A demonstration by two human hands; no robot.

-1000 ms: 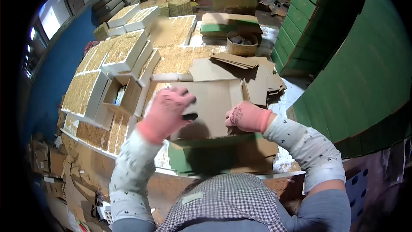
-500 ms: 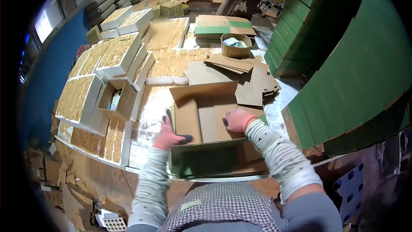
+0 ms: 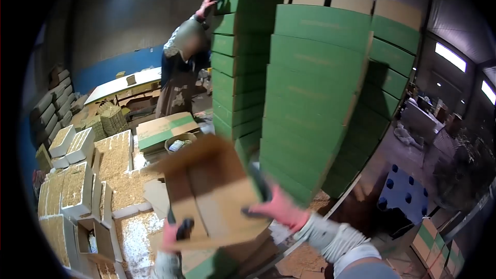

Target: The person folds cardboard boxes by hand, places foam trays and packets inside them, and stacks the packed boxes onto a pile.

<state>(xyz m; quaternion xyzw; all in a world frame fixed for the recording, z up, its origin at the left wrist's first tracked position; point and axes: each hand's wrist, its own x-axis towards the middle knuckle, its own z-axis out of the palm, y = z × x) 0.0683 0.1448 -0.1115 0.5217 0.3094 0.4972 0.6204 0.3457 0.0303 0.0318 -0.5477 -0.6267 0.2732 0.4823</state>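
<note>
An open-topped cardboard box [image 3: 217,201], brown inside and blurred by motion, is tilted up between my hands. My left hand [image 3: 171,233], in a pink glove with dark fingertips, grips its near left edge, the thumb over the rim. On the right side of the box my right hand [image 3: 283,209], gloved alike, has its thumb at the inner edge and its dark fingers stretched along the outside wall. Below the box lies more green-and-brown cardboard [image 3: 212,263], partly hidden.
Tall stacks of green boxes [image 3: 315,88] stand ahead and to the right. White foam trays [image 3: 77,188] of tan material, a small carton [image 3: 95,240] and a round basket [image 3: 181,142] are at the left. Another person [image 3: 178,67] reaches up to a stack. A blue pallet [image 3: 403,194] lies right.
My view has swung right and up. The box has risen off the table, now with both hands on its sides; my right hand has moved from inside it to its right wall.
</note>
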